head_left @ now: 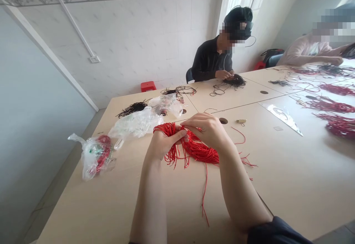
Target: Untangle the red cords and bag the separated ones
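A thick bundle of thin red cords point(198, 149) hangs across the table in front of me, with loose ends trailing toward me and to the right. My left hand point(163, 144) grips the bundle's left part, and strands bulge above and below my fingers. My right hand point(206, 129) lies over the top of the bundle, its fingers curled down onto the cords and close to my left hand. One long red strand point(204, 196) drops onto the pale wooden table point(277, 184) below the bundle.
Crumpled plastic bags point(135, 125) and a black cord bundle point(132, 109) lie to my left. A bag with red cord point(94, 157) sits near the table's left edge. A co-worker point(213, 59) handles black cords opposite; another person point(307, 51) sits right, beside red bundles point(331, 106).
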`<state>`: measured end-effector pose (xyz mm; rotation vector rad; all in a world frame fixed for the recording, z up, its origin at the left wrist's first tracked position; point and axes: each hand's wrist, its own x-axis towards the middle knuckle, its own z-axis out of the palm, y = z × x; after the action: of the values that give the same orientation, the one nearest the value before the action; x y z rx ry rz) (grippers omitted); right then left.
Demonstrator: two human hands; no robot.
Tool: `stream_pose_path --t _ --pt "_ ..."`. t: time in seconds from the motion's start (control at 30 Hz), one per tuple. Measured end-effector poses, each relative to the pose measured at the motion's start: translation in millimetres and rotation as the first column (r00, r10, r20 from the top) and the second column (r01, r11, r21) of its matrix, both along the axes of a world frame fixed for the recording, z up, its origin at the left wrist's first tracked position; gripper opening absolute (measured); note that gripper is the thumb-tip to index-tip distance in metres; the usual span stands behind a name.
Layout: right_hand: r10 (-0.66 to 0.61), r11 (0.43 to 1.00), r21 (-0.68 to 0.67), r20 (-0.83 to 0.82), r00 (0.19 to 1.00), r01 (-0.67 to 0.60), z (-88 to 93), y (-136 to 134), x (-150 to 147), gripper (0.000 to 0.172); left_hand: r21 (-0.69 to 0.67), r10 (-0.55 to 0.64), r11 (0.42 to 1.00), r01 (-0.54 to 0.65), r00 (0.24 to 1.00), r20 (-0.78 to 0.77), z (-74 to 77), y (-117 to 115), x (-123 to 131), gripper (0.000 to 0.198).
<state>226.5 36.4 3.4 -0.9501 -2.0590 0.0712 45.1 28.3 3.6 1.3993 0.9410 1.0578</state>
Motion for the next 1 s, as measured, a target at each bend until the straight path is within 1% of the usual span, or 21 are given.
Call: stream_pose_path --t 0.1,0.23,0.3,0.4,0.47,0.53,0.6,0.7,0.77,0.9,1.0 --pt "0.004 1.000 -0.001 -0.017 1.000 -0.004 -0.2 -2.2 -3.3 0.026 -0.017 0.054 0.998 -0.054 0.999 0.002 2.0 -0.3 0.9 0.029" --pt "-0.039 0.998 -0.060 -0.163 0.986 0.029 -1.1 -4.8 -9.9 0.021 -0.084 0.074 0.994 -0.064 0.990 0.119 0.9 2.4 3.5 0.031" --pt "-0.043 0.995 -0.093 -0.232 0.972 0.022 0.5 -5.6 -12.7 0.019 -0.113 0.096 0.991 -0.077 0.979 0.179 0.5 3.4 5.0 0.033" --pt "-0.030 0.993 -0.121 -0.284 0.958 -0.005 4.5 -5.3 -13.7 0.018 -0.139 0.152 0.983 -0.121 0.959 0.240 2.5 3.2 8.9 0.037" --pt "-0.074 0.992 -0.124 -0.321 0.944 0.035 6.6 -4.8 -12.3 0.019 -0.139 0.191 0.977 -0.160 0.949 0.252 5.1 2.5 12.3 0.038" --pt "-0.158 0.983 -0.148 -0.372 0.915 0.110 7.6 -4.5 -10.8 0.017 -0.128 0.245 0.967 -0.220 0.939 0.242 6.9 2.1 15.5 0.039" --pt "-0.196 0.974 -0.188 -0.402 0.894 0.128 7.8 -4.9 -10.5 0.015 -0.097 0.290 0.956 -0.275 0.931 0.220 6.5 2.3 17.8 0.037" --pt "-0.138 0.970 -0.238 -0.377 0.916 0.048 7.2 -5.8 -13.0 0.017 -0.026 0.292 0.956 -0.293 0.939 0.181 2.6 3.0 19.9 0.032" --pt "-0.118 0.969 -0.244 -0.336 0.934 0.035 6.3 -5.6 -15.0 0.019 0.006 0.292 0.955 -0.297 0.943 0.158 0.1 3.1 20.6 0.027" --pt "-0.125 0.983 -0.167 -0.274 0.954 0.081 3.8 -4.1 -16.8 0.020 0.027 0.316 0.947 -0.321 0.942 0.112 -1.3 3.9 20.8 0.021" --pt "-0.121 0.990 -0.100 -0.277 0.953 0.097 1.5 -4.1 -19.4 0.016 0.050 0.334 0.940 -0.338 0.940 0.074 -1.8 5.5 19.7 0.018"
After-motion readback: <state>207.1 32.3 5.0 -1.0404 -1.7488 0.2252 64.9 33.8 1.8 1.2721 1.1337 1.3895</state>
